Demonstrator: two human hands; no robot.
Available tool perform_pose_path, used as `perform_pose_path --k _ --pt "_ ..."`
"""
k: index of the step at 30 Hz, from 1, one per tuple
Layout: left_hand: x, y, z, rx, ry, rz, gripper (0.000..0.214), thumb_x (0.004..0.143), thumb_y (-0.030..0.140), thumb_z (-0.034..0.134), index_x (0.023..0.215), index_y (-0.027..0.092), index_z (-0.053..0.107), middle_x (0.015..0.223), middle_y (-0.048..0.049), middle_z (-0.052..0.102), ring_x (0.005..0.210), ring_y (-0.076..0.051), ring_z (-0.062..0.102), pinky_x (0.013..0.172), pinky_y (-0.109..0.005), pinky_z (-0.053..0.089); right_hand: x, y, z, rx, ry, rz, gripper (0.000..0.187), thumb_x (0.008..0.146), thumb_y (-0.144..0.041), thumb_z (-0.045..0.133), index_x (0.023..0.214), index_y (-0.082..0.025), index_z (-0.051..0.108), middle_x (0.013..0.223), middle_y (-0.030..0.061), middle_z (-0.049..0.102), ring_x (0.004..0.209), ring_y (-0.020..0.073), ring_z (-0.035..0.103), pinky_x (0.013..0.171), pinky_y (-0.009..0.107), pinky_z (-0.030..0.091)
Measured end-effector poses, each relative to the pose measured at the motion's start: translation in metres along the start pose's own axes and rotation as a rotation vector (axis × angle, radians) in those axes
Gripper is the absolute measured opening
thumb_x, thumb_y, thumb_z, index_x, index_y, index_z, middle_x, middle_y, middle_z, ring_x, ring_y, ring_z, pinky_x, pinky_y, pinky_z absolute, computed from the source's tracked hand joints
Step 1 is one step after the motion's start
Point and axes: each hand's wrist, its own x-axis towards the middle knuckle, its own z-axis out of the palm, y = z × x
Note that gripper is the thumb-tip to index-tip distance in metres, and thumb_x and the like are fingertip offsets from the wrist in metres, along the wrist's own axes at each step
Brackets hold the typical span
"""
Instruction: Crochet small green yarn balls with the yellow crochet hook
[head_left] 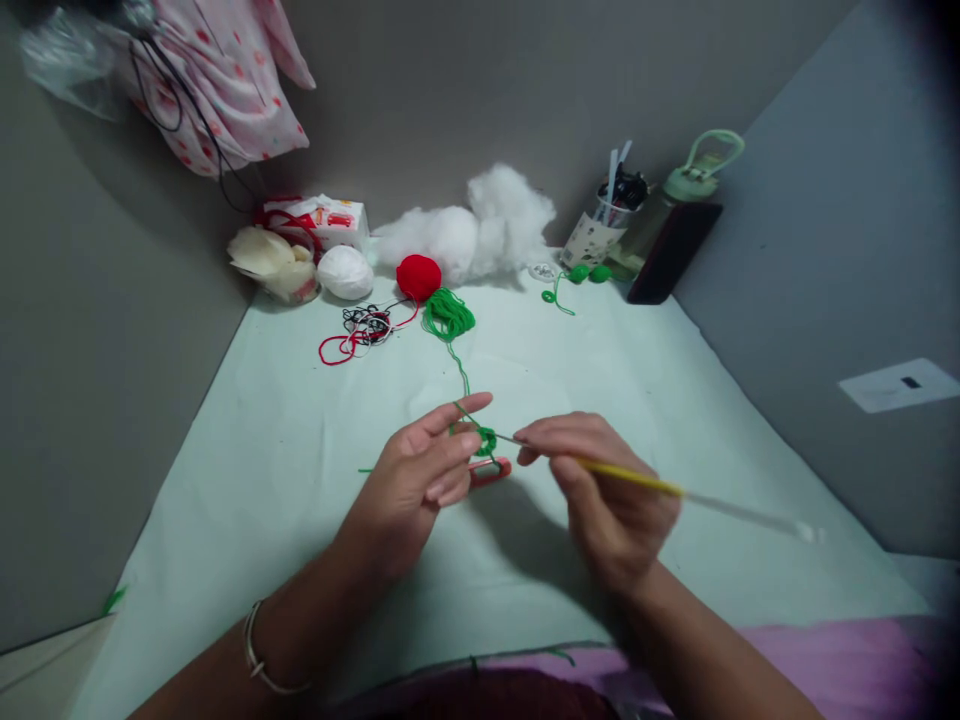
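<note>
My left hand (420, 465) pinches a small ring of green crochet (487, 441) between thumb and fingers, its index finger stretched out with green yarn over it. In my right hand (611, 490) is a crochet hook (630, 475) with a yellow grip, held like a pen. The hook's metal tip reaches the green ring; whether it is through a stitch I cannot tell. A red stitch marker (491, 471) hangs at the ring, by my left fingertips. From the piece, yarn runs back to a loose green skein (448, 315).
Behind the hands lie a red yarn ball (418, 277), a white yarn ball (345, 272), tangled yarn (367, 325) and white stuffing (480, 225). Small green crocheted pieces (589, 273) sit near a cup of tools (600, 225), a bottle (675, 200) and a dark phone-like slab (673, 255). Walls enclose the table.
</note>
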Motion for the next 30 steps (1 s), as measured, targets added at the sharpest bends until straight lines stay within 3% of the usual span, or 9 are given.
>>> perform_pose_path --k 4,8,11,15,21,26,30 --pt "-0.001 -0.003 -0.001 0.062 -0.017 0.059 0.032 0.082 0.021 0.086 0.113 0.018 0.08 0.068 0.0069 0.055 0.045 0.001 0.026 0.045 -0.017 0.025 0.006 0.005 0.003 0.383 0.036 0.26 0.021 0.105 -0.023 0.061 0.108 -0.028 0.081 0.099 0.0035 0.076 0.078 0.0156 0.071 0.068 0.032 0.062" --pt "-0.002 -0.009 -0.003 0.152 -0.02 0.109 0.031 0.083 0.024 0.086 0.114 0.022 0.081 0.077 0.0031 0.062 0.051 -0.001 0.038 0.049 -0.018 0.032 0.005 0.006 0.005 0.32 -0.016 0.258 0.019 0.103 -0.024 0.065 0.11 -0.029 0.082 0.104 0.0044 0.079 0.095 0.0188 0.074 0.078 0.032 0.062" --pt "-0.002 -0.009 -0.003 0.183 -0.006 0.136 0.031 0.085 0.024 0.086 0.115 0.023 0.08 0.081 0.0027 0.065 0.052 -0.001 0.044 0.052 -0.019 0.035 0.004 0.003 0.005 0.26 -0.026 0.216 0.02 0.103 -0.023 0.065 0.11 -0.031 0.082 0.102 0.003 0.079 0.094 0.0177 0.073 0.078 0.032 0.062" --pt "-0.001 -0.006 -0.003 0.176 -0.02 0.086 0.041 0.082 0.024 0.087 0.123 0.024 0.077 0.095 0.0003 0.069 0.045 0.002 0.039 0.046 -0.02 0.031 0.004 0.003 0.004 0.261 -0.052 0.202 0.019 0.102 -0.022 0.068 0.109 -0.031 0.083 0.101 0.0027 0.077 0.094 0.0164 0.072 0.075 0.029 0.061" --pt "0.0 -0.001 -0.005 0.142 -0.05 -0.018 0.06 0.077 0.023 0.09 0.134 0.02 0.071 0.094 -0.0025 0.068 0.045 0.002 0.032 0.044 -0.02 0.027 0.009 0.009 0.004 0.552 0.021 0.398 0.015 0.102 -0.032 0.069 0.102 -0.028 0.083 0.095 0.0019 0.076 0.075 0.013 0.072 0.068 0.027 0.064" --pt "0.0 0.006 -0.008 0.098 -0.171 -0.102 0.05 0.079 0.023 0.088 0.127 0.02 0.076 0.087 -0.0008 0.064 0.045 0.002 0.025 0.043 -0.021 0.022 0.02 0.009 -0.002 0.665 0.028 0.556 0.016 0.095 -0.037 0.076 0.09 -0.023 0.081 0.08 0.0012 0.074 0.061 0.011 0.065 0.057 0.023 0.059" --pt "0.0 0.006 -0.007 0.089 -0.196 -0.075 0.042 0.078 0.022 0.088 0.119 0.021 0.08 0.082 0.0018 0.06 0.045 0.001 0.025 0.043 -0.022 0.021 0.022 0.009 -0.002 0.717 0.007 0.64 0.018 0.095 -0.038 0.075 0.087 -0.022 0.078 0.073 0.0 0.07 0.054 0.0105 0.06 0.049 0.021 0.053"
